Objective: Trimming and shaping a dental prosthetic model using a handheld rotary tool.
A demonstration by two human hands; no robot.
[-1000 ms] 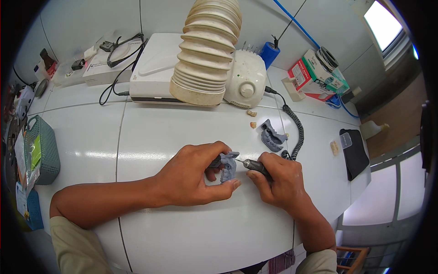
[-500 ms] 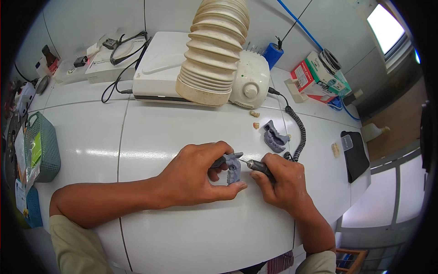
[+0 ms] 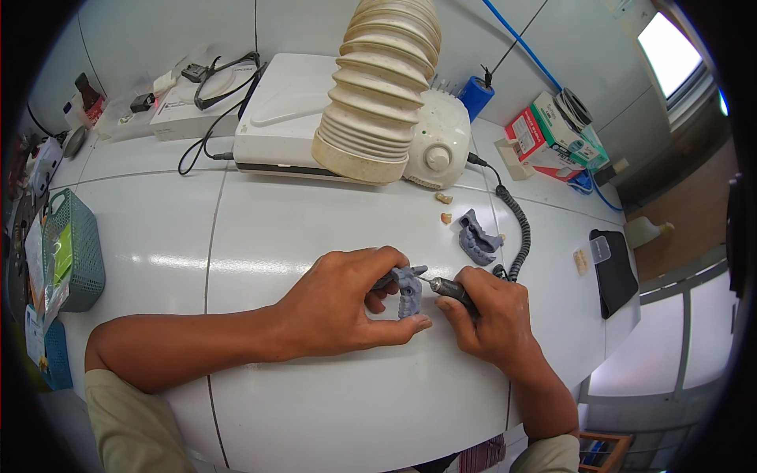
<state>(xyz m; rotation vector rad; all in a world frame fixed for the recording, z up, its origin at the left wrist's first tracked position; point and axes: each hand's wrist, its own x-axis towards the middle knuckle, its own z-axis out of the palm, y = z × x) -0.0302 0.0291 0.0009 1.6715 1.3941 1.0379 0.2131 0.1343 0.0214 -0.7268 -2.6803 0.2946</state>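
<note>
A grey dental model [image 3: 409, 293] is held between the thumb and fingers of my left hand [image 3: 347, 299], its row of teeth turned toward the right. My right hand [image 3: 493, 311] grips a dark rotary handpiece [image 3: 452, 290] like a pen. The handpiece's thin metal bur points left and meets, or nearly meets, the model's upper edge; exact contact is too small to tell. Beyond my right hand lies a second grey dental model [image 3: 478, 239]. Two small tooth-coloured pieces [image 3: 445, 218] rest on the white table close to it.
A ribbed cream suction hose [image 3: 377, 102] hangs over the far side, before a white control unit [image 3: 438, 142] with a knob. Its coiled black cord [image 3: 516, 217] runs down to the right. A teal basket [image 3: 83, 252] stands left; a black pouch [image 3: 615, 272] lies right.
The view has shifted slightly, so the surroundings sit a little farther right. My left hand has tilted the dental model a little; both hands keep their holds.
</note>
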